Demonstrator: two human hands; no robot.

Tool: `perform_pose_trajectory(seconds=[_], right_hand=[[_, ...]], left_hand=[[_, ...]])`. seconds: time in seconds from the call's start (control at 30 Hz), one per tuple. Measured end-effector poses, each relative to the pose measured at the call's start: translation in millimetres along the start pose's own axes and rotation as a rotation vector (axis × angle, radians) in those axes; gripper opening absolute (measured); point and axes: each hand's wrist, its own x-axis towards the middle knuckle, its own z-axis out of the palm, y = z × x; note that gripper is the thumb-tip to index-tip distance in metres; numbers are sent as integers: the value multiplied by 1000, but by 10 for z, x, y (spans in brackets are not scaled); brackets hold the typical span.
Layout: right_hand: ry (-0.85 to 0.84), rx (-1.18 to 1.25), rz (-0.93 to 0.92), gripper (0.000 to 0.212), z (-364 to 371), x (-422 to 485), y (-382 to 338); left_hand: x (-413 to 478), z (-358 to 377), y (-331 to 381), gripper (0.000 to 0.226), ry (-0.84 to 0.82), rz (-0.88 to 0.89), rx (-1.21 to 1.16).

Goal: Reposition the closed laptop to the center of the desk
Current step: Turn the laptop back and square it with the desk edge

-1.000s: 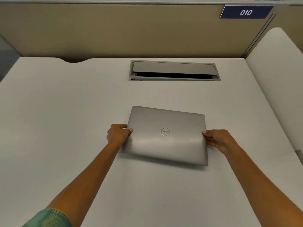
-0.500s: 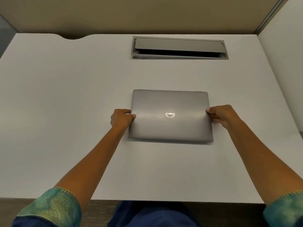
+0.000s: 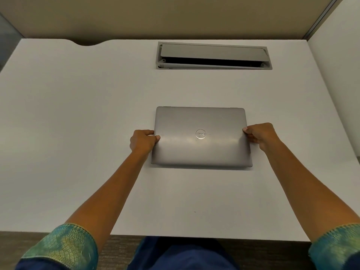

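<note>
A closed grey laptop (image 3: 201, 147) with a round logo on its lid lies flat on the white desk (image 3: 78, 123), a little right of the middle and square to the desk's edges. My left hand (image 3: 143, 141) grips its left edge, thumb on the lid. My right hand (image 3: 259, 135) grips its right edge the same way. The fingers under the edges are hidden.
A grey cable hatch (image 3: 213, 55) with its flap tilted open is set into the desk behind the laptop. Beige partition walls (image 3: 175, 16) close the back; a white side panel (image 3: 339, 65) stands at the right. The desk's front edge (image 3: 194, 237) lies near my body.
The laptop has turned from a tilted, slightly raised pose to lie straight and flat on the desk. Both hands keep their hold. My view has tipped downward.
</note>
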Motion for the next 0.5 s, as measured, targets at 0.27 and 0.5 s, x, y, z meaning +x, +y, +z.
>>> perform_pose_trajectory(seconds=[0.27, 0.5], right_hand=[[112, -102, -93, 10, 73, -78, 65], [338, -544, -702, 43, 288, -272, 35]], left_hand=[[-29, -3, -3, 43, 4, 143, 128], [-118, 74, 256, 57, 280, 723, 389]])
